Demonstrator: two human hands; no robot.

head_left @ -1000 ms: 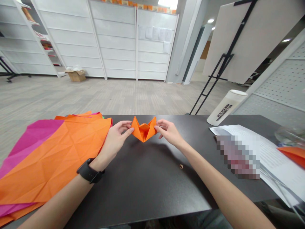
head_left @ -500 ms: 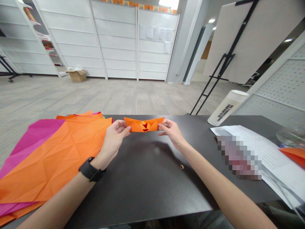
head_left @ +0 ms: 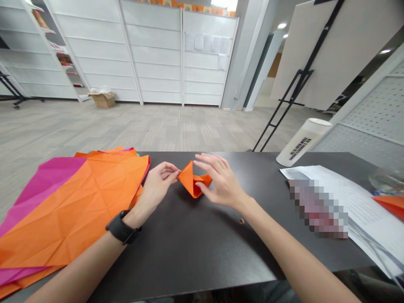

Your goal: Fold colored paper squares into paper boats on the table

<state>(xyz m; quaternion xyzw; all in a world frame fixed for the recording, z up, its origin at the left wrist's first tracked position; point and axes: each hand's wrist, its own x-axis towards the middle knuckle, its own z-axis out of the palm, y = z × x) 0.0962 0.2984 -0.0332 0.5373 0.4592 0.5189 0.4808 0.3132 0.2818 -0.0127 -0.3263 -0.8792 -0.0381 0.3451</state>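
L hand (head_left: 161, 179) pinches folded orange paper (head_left: 187, 179) by its L tip — R hand (head_left: 223, 183) spread wide at other end, partly hiding it; thumb contact unclear.

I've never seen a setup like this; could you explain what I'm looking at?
There is no machine: these are someone's bare hands. Every picture comes from one head-worn camera looking forward and down. The left hand, with a black watch at its wrist, pinches an orange folded paper. The right hand is spread, its thumb at the paper; whether it presses is unclear. On the dark table, orange and magenta sheets lie left; a white tube and printed pages are right.
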